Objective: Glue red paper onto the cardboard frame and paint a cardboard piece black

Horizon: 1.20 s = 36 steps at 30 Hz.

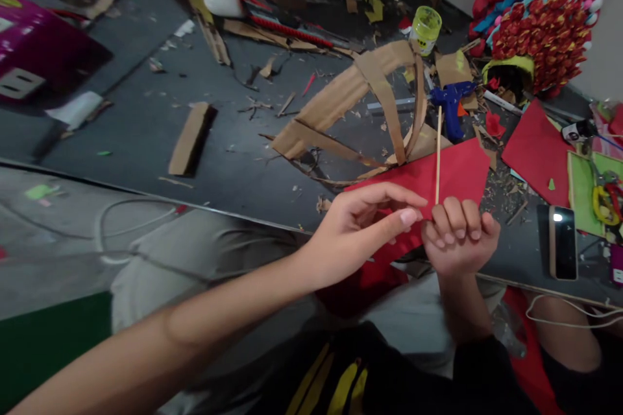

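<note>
My right hand (460, 237) is closed in a fist around a thin wooden stick (438, 155), which points up and away from me. Just left of it, my left hand (370, 224) has its thumb and a fingertip drawn together beside the right knuckles. Whatever lies between those tips is too small to make out. Under both hands a red sheet (457, 165) rests at the table's front edge. Beyond it stands a frame of bent cardboard strips (335, 100), with a blue glue gun (452, 104) to its right.
Cardboard scraps litter the dark table (233, 175). A cardboard block (189, 139) lies at left, near a purple box (39, 45). At right are a yellow jar (426, 30), another red sheet (540, 149), a phone (564, 243), scissors (607, 201) and a decorated red headpiece (540, 32).
</note>
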Each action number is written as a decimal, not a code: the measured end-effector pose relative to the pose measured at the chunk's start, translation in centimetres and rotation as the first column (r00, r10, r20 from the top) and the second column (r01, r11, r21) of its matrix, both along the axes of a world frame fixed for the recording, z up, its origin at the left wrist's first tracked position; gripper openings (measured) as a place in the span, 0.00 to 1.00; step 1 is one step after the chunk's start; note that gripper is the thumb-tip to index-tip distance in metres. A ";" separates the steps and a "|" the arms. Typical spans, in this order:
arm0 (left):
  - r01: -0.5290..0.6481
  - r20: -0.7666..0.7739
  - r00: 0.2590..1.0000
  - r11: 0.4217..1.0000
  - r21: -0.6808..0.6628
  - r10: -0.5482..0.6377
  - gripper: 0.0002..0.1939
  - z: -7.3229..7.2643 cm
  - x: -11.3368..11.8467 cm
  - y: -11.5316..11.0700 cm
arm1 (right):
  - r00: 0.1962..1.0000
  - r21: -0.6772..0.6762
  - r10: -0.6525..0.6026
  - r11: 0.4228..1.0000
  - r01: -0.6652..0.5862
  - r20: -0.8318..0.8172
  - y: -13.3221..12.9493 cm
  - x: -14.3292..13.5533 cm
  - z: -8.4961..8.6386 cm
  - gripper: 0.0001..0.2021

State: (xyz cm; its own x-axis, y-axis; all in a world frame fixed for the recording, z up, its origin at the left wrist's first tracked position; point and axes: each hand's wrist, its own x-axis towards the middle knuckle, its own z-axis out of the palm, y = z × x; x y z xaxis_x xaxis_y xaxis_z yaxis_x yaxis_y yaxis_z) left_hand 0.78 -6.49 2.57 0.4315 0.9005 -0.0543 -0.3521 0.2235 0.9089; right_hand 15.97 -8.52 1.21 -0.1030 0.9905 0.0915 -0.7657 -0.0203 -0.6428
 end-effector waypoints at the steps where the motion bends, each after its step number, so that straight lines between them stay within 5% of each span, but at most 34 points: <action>1: 0.017 0.017 1.000 1.000 0.025 -0.018 0.06 -0.1 0.1 -0.2 | 1.000 0.018 0.016 1.000 -0.016 0.000 -0.2 0.1 -0.3 0.21; 6: 0.072 -0.042 0.997 0.974 0.213 -0.065 0.06 -0.3 0.7 -0.8 | 0.977 0.090 0.001 0.996 -0.021 0.211 -1.3 0.3 -1.3 0.23; 9: 0.059 -0.132 0.991 0.902 0.428 -0.002 0.08 -0.5 0.7 -1.0 | 0.928 0.113 -0.050 0.994 0.008 0.370 -1.8 0.3 -1.5 0.24; 15: 0.078 -0.191 0.980 0.791 0.606 0.050 0.11 -0.6 0.6 -1.0 | 0.928 0.127 -0.057 0.992 0.011 0.367 -2.2 0.3 -1.1 0.22; 21: 0.046 -0.177 0.981 0.801 0.597 0.076 0.07 -0.2 0.6 -1.1 | 0.982 0.092 0.184 0.979 -0.179 -0.038 -2.2 -1.3 -0.7 0.18; 25: 0.023 -0.192 0.975 0.805 0.593 0.114 0.05 0.1 0.5 -1.2 | 0.813 0.214 0.440 0.898 -0.385 -0.382 -2.4 -2.4 -0.9 0.15; 29: 0.003 -0.191 0.973 0.813 0.583 0.133 0.06 0.4 0.4 -1.2 | 0.640 0.283 0.529 0.846 -0.452 -0.558 -2.7 -2.9 -1.1 0.14; 36: 0.000 -0.188 0.970 0.769 0.639 0.156 0.05 0.5 0.3 -1.2 | 0.573 0.270 0.505 0.852 -0.448 -0.645 -3.4 -3.2 -1.1 0.15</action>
